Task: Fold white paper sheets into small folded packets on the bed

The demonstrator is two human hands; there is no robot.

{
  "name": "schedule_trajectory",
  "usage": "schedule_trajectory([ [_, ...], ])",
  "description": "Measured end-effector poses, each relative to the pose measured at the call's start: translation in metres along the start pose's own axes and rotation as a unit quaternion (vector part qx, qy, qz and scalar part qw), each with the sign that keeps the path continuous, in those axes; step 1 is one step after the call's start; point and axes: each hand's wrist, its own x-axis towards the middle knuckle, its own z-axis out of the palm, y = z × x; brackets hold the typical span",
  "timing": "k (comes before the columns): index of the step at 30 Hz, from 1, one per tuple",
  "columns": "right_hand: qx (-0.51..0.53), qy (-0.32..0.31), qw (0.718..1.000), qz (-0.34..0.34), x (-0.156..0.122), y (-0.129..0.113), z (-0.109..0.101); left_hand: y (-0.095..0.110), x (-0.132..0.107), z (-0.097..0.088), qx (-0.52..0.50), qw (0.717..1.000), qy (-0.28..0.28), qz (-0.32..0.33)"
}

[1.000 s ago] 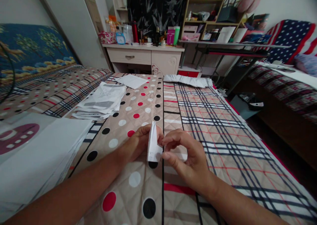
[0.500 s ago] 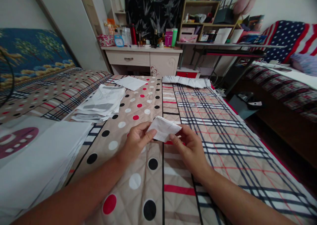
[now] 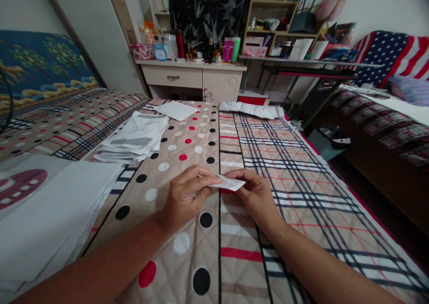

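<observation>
A small folded piece of white paper (image 3: 231, 183) is held above the bed between both hands, its flat side tipped so that it looks thin. My left hand (image 3: 189, 190) pinches its left end, thumb below and fingers on top. At the other end my right hand (image 3: 256, 190) grips it between thumb and fingers. Part of the paper is hidden behind the fingers. Beyond the hands, a row of folded white papers (image 3: 251, 109) lies at the bed's far edge. To the left is a stack of printed sheets (image 3: 134, 136).
A large pile of white sheets (image 3: 63, 210) with a pink printed oval fills the near left. One white sheet (image 3: 177, 110) lies farther back. The patterned quilt (image 3: 201, 232) covers the bed. Behind it stands a white dresser (image 3: 187, 78); a grey bin (image 3: 326, 141) is on the right.
The folded paper has tilted from showing its face to nearly edge-on. My left fingers have moved over its top, and my right fingers have closed further round its right end.
</observation>
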Motion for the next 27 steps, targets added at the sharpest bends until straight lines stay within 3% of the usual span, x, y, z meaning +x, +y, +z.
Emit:
schedule_trajectory([
  [5, -0.005, -0.014, 1.0, 0.022, -0.001, 0.001, 0.0, 0.0, 0.002, 0.001, -0.008, 0.999, 0.016, -0.046],
  [8, -0.007, -0.042, 0.999, 0.009, -0.003, 0.001, 0.001, -0.006, 0.003, 0.003, -0.036, 0.986, 0.051, -0.153],
  [11, -0.02, -0.06, 0.998, -0.02, -0.006, 0.0, 0.003, -0.016, 0.003, 0.006, -0.124, 0.946, 0.079, -0.287],
  [15, -0.067, -0.059, 0.995, -0.042, -0.01, -0.002, 0.004, -0.022, 0.004, 0.009, -0.253, 0.891, 0.091, -0.366],
  [22, -0.066, -0.06, 0.995, -0.049, -0.009, 0.004, 0.004, -0.018, 0.003, 0.014, -0.309, 0.863, 0.061, -0.395],
  [25, -0.055, -0.026, 0.997, -0.057, -0.008, 0.006, 0.002, -0.015, -0.001, 0.011, -0.285, 0.88, 0.022, -0.379],
  [27, -0.069, 0.002, 0.996, -0.062, -0.006, 0.004, 0.001, -0.011, -0.003, 0.008, -0.27, 0.905, -0.018, -0.327],
])
